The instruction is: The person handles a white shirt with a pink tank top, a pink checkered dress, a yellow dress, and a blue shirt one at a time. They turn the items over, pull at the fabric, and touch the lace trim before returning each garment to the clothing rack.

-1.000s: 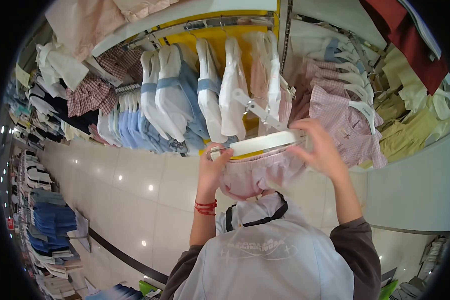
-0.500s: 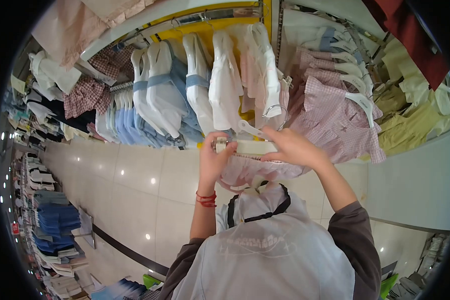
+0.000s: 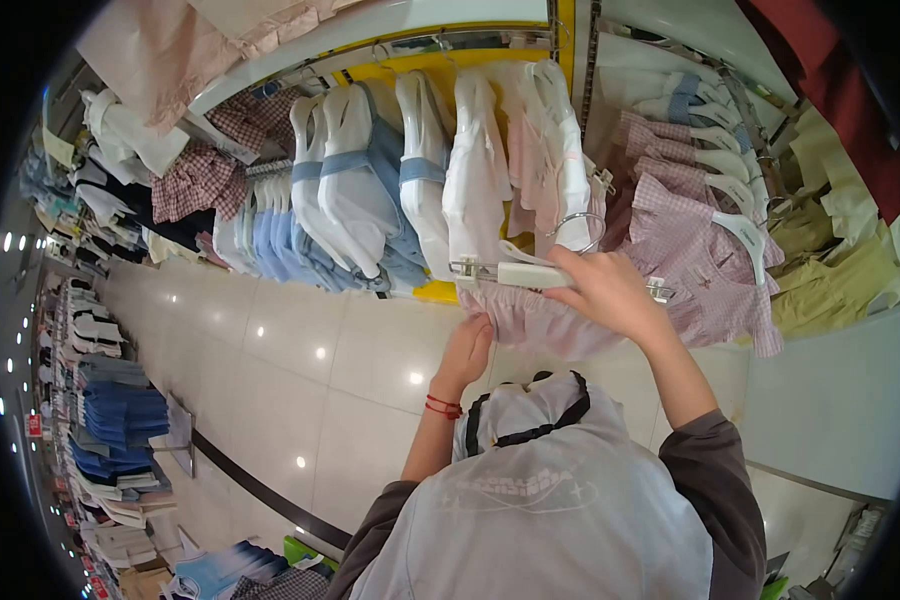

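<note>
A white clip hanger with little pink shorts hanging from it sits near the middle of the view, just in front of the rack of white and blue clothes at 11 o'clock. The right hand reaches up with its arm bent and its fingers wrapped tight around the hanger bar. The left hand, at 7 o'clock from the hanger, lifts up and pinches the bottom edge of the shorts.

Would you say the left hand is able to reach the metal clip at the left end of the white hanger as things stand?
Probably yes. The left hand touches the pink garment just below that clip, with nothing between them; the right hand grips the hanger further along.
</note>
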A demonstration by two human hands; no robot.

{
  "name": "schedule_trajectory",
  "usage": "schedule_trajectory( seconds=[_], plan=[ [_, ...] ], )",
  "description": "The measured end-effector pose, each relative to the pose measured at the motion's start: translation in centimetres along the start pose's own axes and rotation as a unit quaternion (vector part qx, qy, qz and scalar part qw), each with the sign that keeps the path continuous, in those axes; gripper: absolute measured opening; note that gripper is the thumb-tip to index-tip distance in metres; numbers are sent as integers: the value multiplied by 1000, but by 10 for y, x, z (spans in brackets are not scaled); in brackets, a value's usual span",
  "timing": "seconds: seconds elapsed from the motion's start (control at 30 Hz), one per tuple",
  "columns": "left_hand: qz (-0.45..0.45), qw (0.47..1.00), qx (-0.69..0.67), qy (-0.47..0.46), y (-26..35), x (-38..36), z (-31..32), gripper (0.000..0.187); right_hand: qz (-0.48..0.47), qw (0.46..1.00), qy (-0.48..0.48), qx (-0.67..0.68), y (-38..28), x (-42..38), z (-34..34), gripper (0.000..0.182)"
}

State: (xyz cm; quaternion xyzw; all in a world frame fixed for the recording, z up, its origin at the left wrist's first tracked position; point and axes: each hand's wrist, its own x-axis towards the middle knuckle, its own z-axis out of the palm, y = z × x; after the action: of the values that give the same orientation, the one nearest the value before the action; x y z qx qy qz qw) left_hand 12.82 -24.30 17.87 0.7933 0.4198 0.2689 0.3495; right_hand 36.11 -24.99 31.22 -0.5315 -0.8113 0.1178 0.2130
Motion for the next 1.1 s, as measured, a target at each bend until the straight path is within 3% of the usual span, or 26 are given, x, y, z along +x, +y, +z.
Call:
schedule_trajectory(
  seconds=[0.03,0.13,0.23,0.33,0.43,0.47,0.53,0.63,0.7,0.83,0.9,1.0,1.07,1.1],
  plan=[
    [23,998,55,-29,2,2,-5,18,-7,1000,-1,-20,1,1,-1,30],
    [134,984,101,52,22,2,-8,16,1,999,27,-32,14,2,5,29],
    [136,981,65,122,46,-7,8,13,-8,995,98,-18,27,0,5,25],
    [56,987,-103,113,52,-14,17,15,-35,986,165,4,40,-6,4,23],
    [-65,989,-92,92,42,-11,26,25,-71,985,158,-23,45,-13,7,22],
    [-77,997,4,1,39,-8,27,27,-79,988,127,-39,48,-16,9,21],
    [-98,960,194,-177,39,2,22,31,-97,991,62,-72,48,-23,14,20],
    [41,930,263,-252,-1,-8,38,35,-199,969,110,-91,18,-32,21,26],
    [136,912,276,-270,-26,-11,55,34,-200,974,57,-85,10,-39,35,25],
    [241,892,289,-249,-52,-16,75,33,-190,977,-7,-94,18,-52,55,23],
    [260,888,324,-196,-64,-18,83,32,-165,983,6,-82,29,-56,56,24],
    [174,890,404,-119,-76,-24,84,31,-52,995,-27,-85,54,-66,52,26],
    [-132,879,349,-297,-1,9,48,29,43,997,-23,-62,75,-76,43,27],
    [-89,916,333,-204,19,12,37,25,89,995,4,-34,82,-82,33,28]
  ],
)
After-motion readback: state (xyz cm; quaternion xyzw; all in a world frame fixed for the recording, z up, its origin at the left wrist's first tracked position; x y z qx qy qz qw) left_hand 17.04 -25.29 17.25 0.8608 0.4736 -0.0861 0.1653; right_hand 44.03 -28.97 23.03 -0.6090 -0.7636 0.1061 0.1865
